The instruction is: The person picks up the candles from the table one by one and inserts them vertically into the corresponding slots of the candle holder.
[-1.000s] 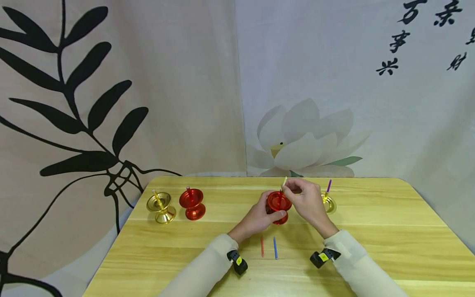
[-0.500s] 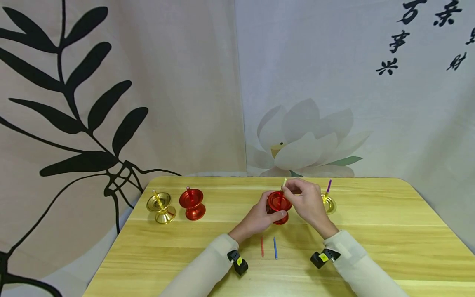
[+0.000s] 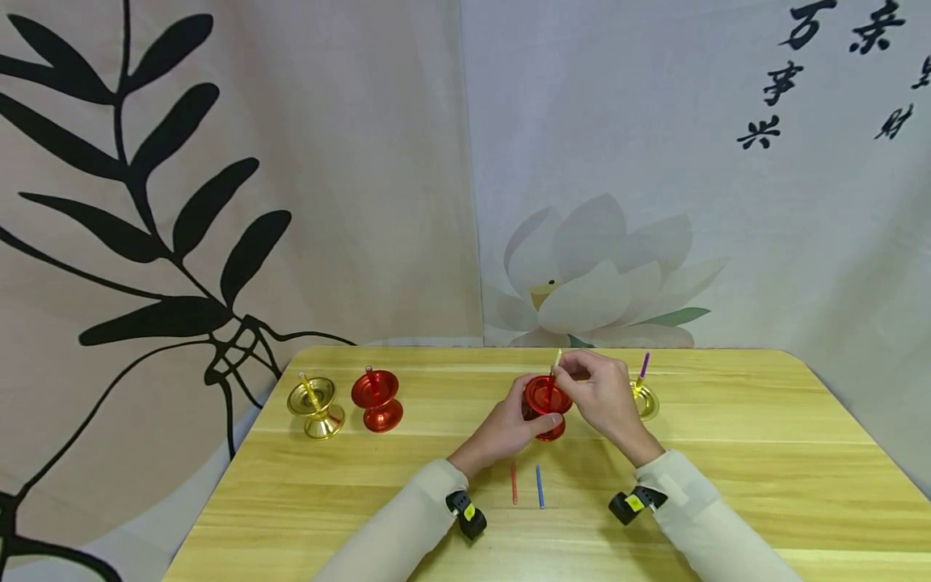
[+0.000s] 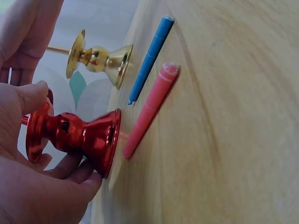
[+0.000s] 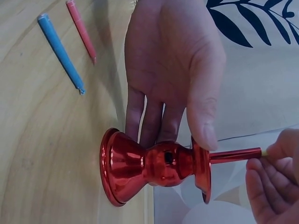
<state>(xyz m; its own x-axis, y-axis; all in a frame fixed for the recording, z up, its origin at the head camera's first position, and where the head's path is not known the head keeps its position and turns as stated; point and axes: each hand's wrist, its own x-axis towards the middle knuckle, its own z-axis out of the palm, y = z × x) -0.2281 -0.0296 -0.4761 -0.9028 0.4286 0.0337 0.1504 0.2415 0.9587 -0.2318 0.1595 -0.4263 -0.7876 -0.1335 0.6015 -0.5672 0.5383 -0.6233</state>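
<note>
Both hands meet at the red candle holder (image 3: 545, 400) standing on the table (image 3: 727, 485). Left hand (image 3: 509, 427) cups it from the near side, thumb curled onto the rim, fingers wrapped behind the narrow stem. Right hand (image 3: 600, 396) pinches a candle (image 3: 556, 360) between thumb and fingertips, its red lower part standing in the holder's cup.

Only the right wrist view shows the candle's red shaft (image 5: 235, 155) entering the cup and the small hole in the stem; the head view shows just the pale upper end above the fingers. The left wrist view shows the holder's flared foot (image 4: 105, 140) flat on the wood.

Four holders in all: two red, two gold. Just beyond the right hand stands a gold one (image 3: 644, 399) with a purple candle (image 3: 643, 365). Well off beyond the left hand stand another red holder (image 3: 377, 400) and a gold holder (image 3: 315, 406), each with a candle. Two loose candles, red (image 3: 513, 483) and blue (image 3: 540, 486), lie between the wrists.
</note>
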